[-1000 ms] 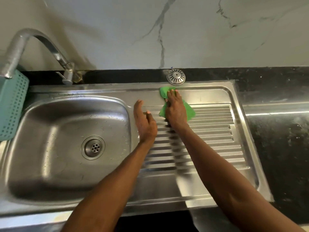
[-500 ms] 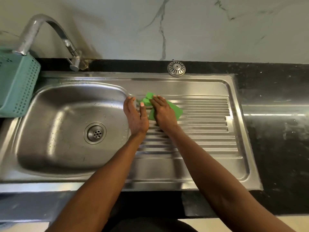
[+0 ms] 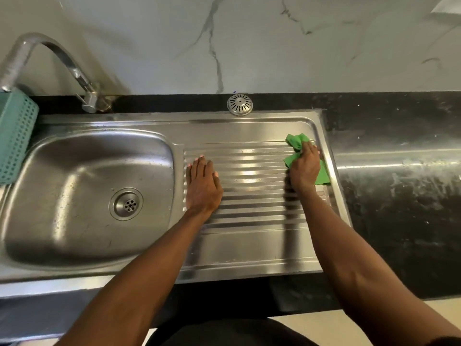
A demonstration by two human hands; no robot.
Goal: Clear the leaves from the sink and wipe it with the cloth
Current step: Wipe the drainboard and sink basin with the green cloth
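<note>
Head view: my right hand (image 3: 304, 171) has swept the green cloth (image 3: 296, 142) from the middle of the ribbed drainboard (image 3: 249, 196) out to its far right corner, fingers curled, pinching the bunched fabric against the steel. My left hand (image 3: 203, 184) lies flat with fingers straight near the basin (image 3: 74, 196). No leaves show in the sink, so wiping is under way.

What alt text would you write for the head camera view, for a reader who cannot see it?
A person's right hand presses a green cloth at the right end of a steel sink's ribbed drainboard; the left hand rests flat near the basin. No leaves are visible.
</note>
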